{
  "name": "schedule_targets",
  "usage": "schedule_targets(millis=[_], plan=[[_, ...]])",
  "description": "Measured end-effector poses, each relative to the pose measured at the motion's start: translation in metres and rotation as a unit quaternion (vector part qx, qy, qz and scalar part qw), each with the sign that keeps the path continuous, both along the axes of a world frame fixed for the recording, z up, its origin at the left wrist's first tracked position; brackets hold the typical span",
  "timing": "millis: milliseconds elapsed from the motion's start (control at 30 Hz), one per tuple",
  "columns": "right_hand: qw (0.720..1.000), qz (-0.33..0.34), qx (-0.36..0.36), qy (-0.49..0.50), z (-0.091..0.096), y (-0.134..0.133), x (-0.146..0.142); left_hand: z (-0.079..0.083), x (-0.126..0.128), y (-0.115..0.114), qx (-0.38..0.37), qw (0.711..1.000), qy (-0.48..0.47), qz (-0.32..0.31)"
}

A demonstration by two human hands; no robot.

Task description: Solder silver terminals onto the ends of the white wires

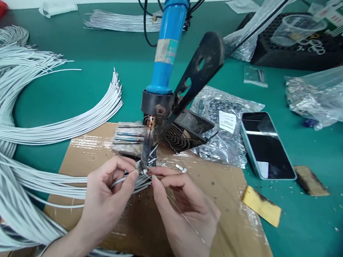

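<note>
A blue-handled soldering iron (172,38) hangs in a black metal holder (199,68), its tip (146,150) pointing down between my hands. My left hand (108,194) pinches the end of a white cable (119,181) right beside the tip. My right hand (186,208) pinches a thin strand of solder wire (184,215), which trails back across the palm. A small white piece sits at the tip between both sets of fingertips; its exact shape is partly hidden. More white cable ends (142,185) lie just behind the fingers.
Brown cardboard (223,226) covers the green table (74,86). Bundles of white cables (2,195) fill the left side. Behind the tip is a black coil stand (183,133). To the right are a bag of small parts (220,108), a phone (268,147) and a yellow sponge (261,205).
</note>
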State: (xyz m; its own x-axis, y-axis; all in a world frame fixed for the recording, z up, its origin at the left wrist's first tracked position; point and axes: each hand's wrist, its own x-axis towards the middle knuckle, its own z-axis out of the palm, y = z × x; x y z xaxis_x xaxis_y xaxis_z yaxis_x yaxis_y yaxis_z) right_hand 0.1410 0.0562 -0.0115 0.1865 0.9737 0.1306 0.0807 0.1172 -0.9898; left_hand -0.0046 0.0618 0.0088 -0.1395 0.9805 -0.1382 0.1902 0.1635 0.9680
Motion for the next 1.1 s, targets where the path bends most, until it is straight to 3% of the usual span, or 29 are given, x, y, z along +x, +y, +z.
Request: schedule_targets(millis=[1100], plan=[[0.999, -0.022, 0.046, -0.018, 0.0001, -0.0001, -0.0047, 0.0019, -0.0009, -0.0008, 0.032, 0.999, 0.017, -0.001]])
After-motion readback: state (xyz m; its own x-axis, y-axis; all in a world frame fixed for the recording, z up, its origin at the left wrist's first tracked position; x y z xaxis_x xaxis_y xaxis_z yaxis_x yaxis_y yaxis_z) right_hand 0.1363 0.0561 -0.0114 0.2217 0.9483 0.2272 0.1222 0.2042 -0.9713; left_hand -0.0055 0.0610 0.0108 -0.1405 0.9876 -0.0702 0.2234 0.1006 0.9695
